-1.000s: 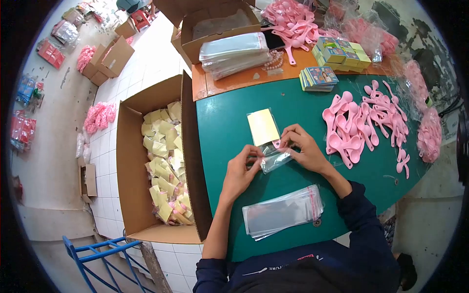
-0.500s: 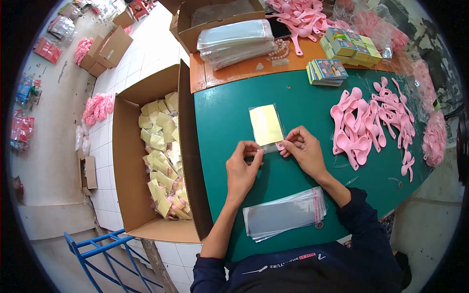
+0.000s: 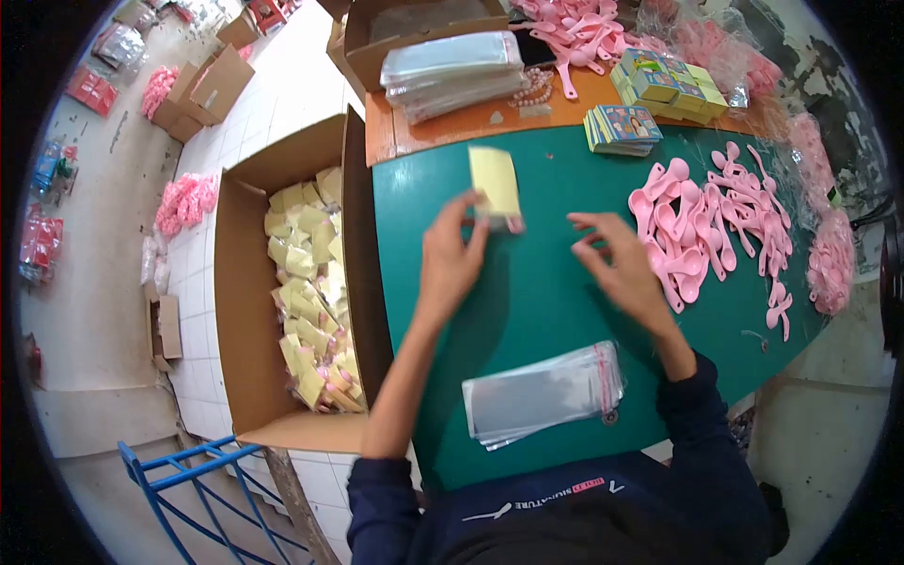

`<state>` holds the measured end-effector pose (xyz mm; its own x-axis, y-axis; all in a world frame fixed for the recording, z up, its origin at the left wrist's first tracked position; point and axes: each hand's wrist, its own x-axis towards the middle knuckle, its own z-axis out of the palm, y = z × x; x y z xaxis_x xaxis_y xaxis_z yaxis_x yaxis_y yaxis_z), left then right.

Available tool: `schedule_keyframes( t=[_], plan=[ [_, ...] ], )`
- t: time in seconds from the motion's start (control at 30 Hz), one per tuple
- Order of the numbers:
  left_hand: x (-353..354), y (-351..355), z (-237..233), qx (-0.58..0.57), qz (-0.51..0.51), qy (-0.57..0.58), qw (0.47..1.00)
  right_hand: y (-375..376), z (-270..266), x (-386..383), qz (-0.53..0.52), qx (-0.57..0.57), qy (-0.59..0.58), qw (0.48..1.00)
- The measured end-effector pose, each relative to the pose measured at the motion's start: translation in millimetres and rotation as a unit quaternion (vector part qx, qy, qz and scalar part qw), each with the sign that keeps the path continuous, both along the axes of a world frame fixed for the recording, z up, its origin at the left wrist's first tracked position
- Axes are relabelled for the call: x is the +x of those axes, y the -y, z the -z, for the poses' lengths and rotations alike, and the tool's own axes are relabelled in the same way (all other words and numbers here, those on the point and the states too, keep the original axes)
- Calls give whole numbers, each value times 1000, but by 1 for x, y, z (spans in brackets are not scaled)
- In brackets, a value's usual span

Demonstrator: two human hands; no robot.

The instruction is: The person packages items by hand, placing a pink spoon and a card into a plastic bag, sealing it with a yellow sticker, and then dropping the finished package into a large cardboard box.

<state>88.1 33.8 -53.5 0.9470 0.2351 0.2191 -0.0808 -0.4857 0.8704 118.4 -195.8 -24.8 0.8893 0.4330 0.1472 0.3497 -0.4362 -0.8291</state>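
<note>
My left hand (image 3: 454,247) grips the lower end of a plastic packet (image 3: 495,184) with a yellow card inside, raised over the green table. A bit of pink shows at the packet's bottom corner. My right hand (image 3: 617,264) is apart from it, fingers spread and holding nothing, just left of a heap of pink spoons (image 3: 692,226). Nearer my body lies a stack of clear plastic bags (image 3: 541,394) on the green tabletop (image 3: 556,301).
On my left stands a deep cardboard box (image 3: 287,160) holding many yellow-card packets. Stacked printed cards (image 3: 623,130), bundled card blocks (image 3: 669,85), more bags (image 3: 452,75) and pink spoons (image 3: 579,33) line the far side. A blue metal frame (image 3: 202,466) stands at lower left.
My left hand has lifted the packet up and to the left. My right hand has let go of it and moved right, its fingers opening.
</note>
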Motion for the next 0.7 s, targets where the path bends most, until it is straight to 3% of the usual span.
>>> schedule_keyframes(
  t=[0.1, 0.17, 0.23, 0.3, 0.5, 0.6, 0.7],
  plan=[
    [-3, -4, -25, 295, -42, 111, 948, 57, -25, -10, 56, -145, 102, 983],
    [-34, 12, -35, 194, 114, 57, 973, 89, -27, -31, 139, -268, 75, 951],
    [-75, 42, -33, 130, 266, -61, 953, 106, -13, -45, 167, -282, 77, 942],
    [-102, 68, -24, 183, 262, -68, 945, 113, 5, -49, 183, -294, 117, 931],
    [-100, 70, -13, 94, 285, -65, 952, 115, 4, -44, 141, -303, 116, 935],
    [-101, 67, -13, 81, 266, -72, 958, 108, 2, -48, 125, -377, 175, 901],
    [-103, 67, -15, 62, 251, -61, 964, 112, 4, -49, 125, -337, 161, 919]
  ],
)
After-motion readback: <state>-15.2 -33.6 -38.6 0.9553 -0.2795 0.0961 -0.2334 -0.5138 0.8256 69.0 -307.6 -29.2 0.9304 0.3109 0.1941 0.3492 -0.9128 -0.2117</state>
